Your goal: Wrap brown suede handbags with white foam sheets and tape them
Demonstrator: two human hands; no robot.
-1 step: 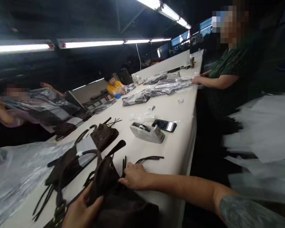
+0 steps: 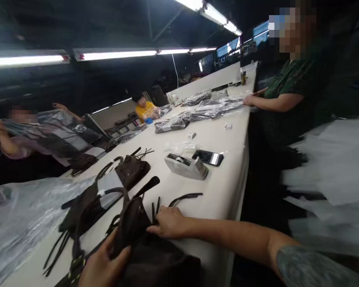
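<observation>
While the left hand (image 2: 106, 259) clasps a dark bag (image 2: 163, 261), right hand (image 2: 170, 223) curled at its edge, pinch unclear

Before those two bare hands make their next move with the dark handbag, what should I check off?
1. Left hand on the nearest handbag: ok.
2. Right hand at the same bag: ok, though how firmly it grips, cannot tell.
3. Loose strap tucked in: not ok, it sticks out past the right hand.
4. Inside of the bag: cannot tell, hidden from this view.
5. Tape dispenser apart from the bag: ok.
6. Phone out from under the hands: ok, it lies behind the dispenser.
</observation>
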